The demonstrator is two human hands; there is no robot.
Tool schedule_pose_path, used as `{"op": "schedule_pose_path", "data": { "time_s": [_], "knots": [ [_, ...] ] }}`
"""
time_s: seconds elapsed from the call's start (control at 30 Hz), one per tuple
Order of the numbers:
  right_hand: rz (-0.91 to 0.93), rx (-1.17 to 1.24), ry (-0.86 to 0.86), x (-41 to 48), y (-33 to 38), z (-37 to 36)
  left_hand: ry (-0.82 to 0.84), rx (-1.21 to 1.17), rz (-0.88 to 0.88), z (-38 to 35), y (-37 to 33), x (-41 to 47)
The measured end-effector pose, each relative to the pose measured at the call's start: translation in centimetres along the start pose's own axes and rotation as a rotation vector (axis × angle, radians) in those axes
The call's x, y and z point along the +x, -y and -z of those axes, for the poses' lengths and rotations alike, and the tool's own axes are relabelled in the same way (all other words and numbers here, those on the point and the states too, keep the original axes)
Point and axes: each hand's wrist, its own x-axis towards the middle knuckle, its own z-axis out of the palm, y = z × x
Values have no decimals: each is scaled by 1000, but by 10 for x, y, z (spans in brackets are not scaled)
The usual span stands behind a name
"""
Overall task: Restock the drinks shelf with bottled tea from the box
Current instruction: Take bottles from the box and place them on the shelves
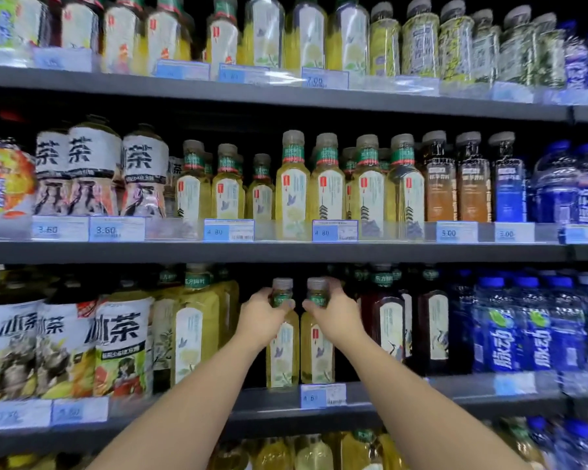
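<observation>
Two small yellow tea bottles with grey caps and white labels stand side by side on the lower shelf point(387, 395). My left hand point(263, 317) grips the neck of the left bottle point(282, 357). My right hand point(333, 313) grips the neck of the right bottle point(316, 359). Both bottles are upright, and their bases look level with the shelf's front edge. The box is not in view.
Larger yellow tea bottles point(197, 334) stand just left of the gap, dark red tea bottles point(387, 320) just right. Behind the two held bottles the shelf is dark. The shelf above point(286, 251) holds rows of similar tea bottles. Blue drinks point(530, 330) fill the right.
</observation>
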Motion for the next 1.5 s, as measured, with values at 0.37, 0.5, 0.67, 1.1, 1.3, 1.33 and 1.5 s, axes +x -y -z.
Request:
{"op": "schedule_pose_path", "data": {
  "time_s": [0.37,0.5,0.67,1.1,1.3,1.33,1.5],
  "knots": [
    [127,-450,27,-51,-41,-13,-52,443,-139,-8,45,-61],
    [152,-548,97,-72,-39,-10,-49,606,-243,-4,40,-90],
    [103,-611,295,-74,-34,-8,-8,529,62,-3,18,-85],
    [31,-695,572,-24,-45,-19,101,490,156,-30,29,-32],
    [49,-727,473,-39,-43,-23,129,738,-10,-24,29,-54],
    [37,-733,472,-39,-44,-25,139,804,-66,-23,27,-58],
    [-12,-771,612,-29,-44,-29,302,898,-45,-25,22,-59]
  ]
}}
